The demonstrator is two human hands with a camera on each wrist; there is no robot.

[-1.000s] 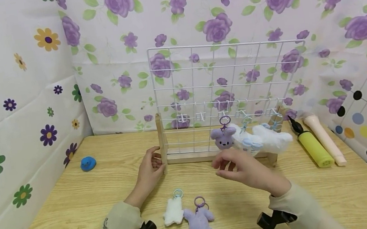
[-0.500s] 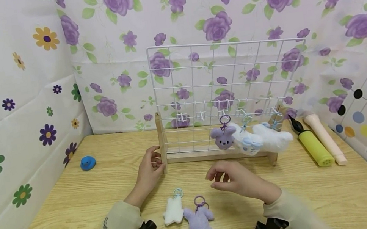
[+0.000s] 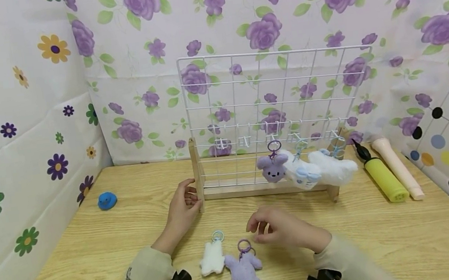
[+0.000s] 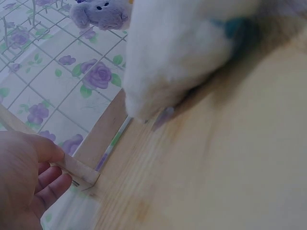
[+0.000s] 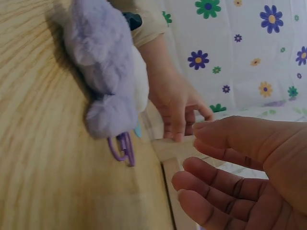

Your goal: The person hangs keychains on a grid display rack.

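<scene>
My left hand [image 3: 180, 208] grips the foot of the left wooden post [image 3: 195, 162] on a white wire grid rack; in the left wrist view its thumb and fingers lie around the wood. My right hand [image 3: 287, 228], fingers loosely bent and holding nothing, hovers over the table up and right of a purple plush keychain [image 3: 244, 277]. That keychain's purple ring [image 3: 243, 246] points toward the rack. Beside it lies a white plush keychain [image 3: 212, 258] with a light blue ring. From the rack's hooks hang a purple bear keychain [image 3: 273, 167] and white plush keychains [image 3: 332, 167].
Two white hooks [image 3: 221, 143] on the rack's left part bear nothing. A blue toy duck [image 3: 107, 200] sits at the table's left. On the right lie a yellow-green hand pump [image 3: 386, 179] and a pale pink tube [image 3: 398, 169]. Flowered cloth hangs behind.
My right hand has moved down and left, away from the hanging keychains and closer to the purple keychain on the table. My left hand stays on the post.
</scene>
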